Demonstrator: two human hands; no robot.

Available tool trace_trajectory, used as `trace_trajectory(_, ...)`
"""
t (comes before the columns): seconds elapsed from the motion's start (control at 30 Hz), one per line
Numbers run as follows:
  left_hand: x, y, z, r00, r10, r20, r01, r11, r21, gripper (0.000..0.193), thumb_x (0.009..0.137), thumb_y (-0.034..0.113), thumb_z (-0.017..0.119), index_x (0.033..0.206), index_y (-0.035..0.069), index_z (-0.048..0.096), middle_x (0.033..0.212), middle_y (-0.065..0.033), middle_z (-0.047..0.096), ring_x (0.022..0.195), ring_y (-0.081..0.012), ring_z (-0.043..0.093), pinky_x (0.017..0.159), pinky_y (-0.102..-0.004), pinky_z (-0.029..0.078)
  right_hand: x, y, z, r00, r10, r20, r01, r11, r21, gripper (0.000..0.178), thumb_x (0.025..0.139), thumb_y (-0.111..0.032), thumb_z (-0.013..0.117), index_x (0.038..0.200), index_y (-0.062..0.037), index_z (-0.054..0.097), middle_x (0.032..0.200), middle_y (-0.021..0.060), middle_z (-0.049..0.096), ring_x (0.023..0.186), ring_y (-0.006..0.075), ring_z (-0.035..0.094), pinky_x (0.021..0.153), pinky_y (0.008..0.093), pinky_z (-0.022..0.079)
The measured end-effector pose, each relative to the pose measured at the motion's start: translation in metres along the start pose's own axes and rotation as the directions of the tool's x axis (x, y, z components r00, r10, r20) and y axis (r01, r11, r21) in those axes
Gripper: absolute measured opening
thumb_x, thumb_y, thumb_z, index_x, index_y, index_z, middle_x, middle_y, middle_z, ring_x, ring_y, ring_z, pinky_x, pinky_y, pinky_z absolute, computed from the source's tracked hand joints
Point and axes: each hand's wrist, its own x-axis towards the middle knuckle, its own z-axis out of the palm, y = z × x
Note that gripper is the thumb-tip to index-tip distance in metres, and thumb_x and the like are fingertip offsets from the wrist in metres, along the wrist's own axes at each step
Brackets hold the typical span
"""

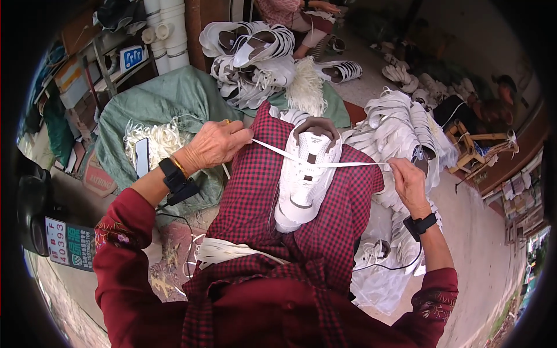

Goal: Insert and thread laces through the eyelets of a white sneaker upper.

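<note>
Inspector: State the position of the work.

Recorder: One white shoe [307, 188], at the centre of the frame, resting on red-and-black checked cloth [243, 203] over the lap. Its toe points toward the bottom edge, its brown-lined opening toward the top.

Inspector: Condition of the left hand?

Recorder: Left hand [216, 145], left of centre: thumb and fingers closed, pinching one side of a flat white shoelace [354, 165]. A black wristband [173, 174] is on that wrist.

Inspector: And the right?

Recorder: Right hand [409, 181], right of centre: fingertips closed together on the other side of the same shoelace. It too has a black band at the wrist.

Inspector: Lie of the lace?

Recorder: Drawn straight from each hand, meeting over the front part of the shoe. Whether it passes through eyelets cannot be determined.

Inspector: Surrounding stock?

Recorder: A bundle of white laces [232, 253] lies on the lap, lower centre-left. A green sack [174, 87] at upper left bears a further heap of laces [165, 139]. White shoes are piled at upper centre [261, 64]; a long stack of white shoes [394, 122] stands right of centre.

Inspector: Other personnel?

Recorder: One co-worker [284, 14], partly visible at the top edge, seated beyond the pile.
</note>
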Motion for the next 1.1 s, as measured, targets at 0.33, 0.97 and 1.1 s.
trace_trajectory(0.33, -0.130, -0.094, -0.105, 0.850, -0.507, -0.141, 0.526, 0.828, 0.195, 0.009, 0.100, 0.011, 0.054, 0.107, 0.005, 0.057, 0.094, -0.0200, 0.062, 0.085, -0.0449, 0.061, 0.072, -0.0488, 0.049, -0.044, 0.076, -0.085, 0.953, 0.297, -0.068, -0.301, 0.888, -0.348, 0.015, 0.097, -0.011, 0.058, 0.105, -0.0018, 0.067, 0.096, 0.0221, 0.068, 0.089, 0.0417, 0.067, 0.075, 0.0443, 0.053)
trace_trajectory(0.97, -0.046, 0.007, -0.073, 0.356, -0.751, -0.556, 0.516, 0.654, -0.554, 0.029, 0.107, 0.023, 0.055, 0.116, 0.001, 0.071, 0.090, 0.0008, 0.053, 0.077, -0.0047, 0.049, 0.063, -0.0194, 0.039, -0.006, -0.022, -0.037, 0.711, 0.601, -0.365, -0.217, 0.681, 0.699, 0.022, 0.099, -0.016, 0.067, 0.114, -0.0005, 0.073, 0.087, 0.0019, 0.067, 0.068, 0.0056, 0.058, 0.058, 0.0205, 0.043)
trace_trajectory(1.1, 0.019, 0.057, -0.014, 0.640, -0.730, -0.237, 0.240, 0.484, -0.842, 0.021, 0.103, 0.014, 0.060, 0.116, 0.001, 0.072, 0.093, -0.0003, 0.054, 0.076, -0.0057, 0.050, 0.067, -0.0211, 0.042, 0.026, -0.085, 0.034, 0.840, 0.536, 0.086, -0.305, 0.335, 0.891, 0.017, 0.093, -0.005, 0.072, 0.108, 0.0037, 0.071, 0.092, 0.0065, 0.073, 0.080, 0.0123, 0.072, 0.070, 0.0218, 0.056)
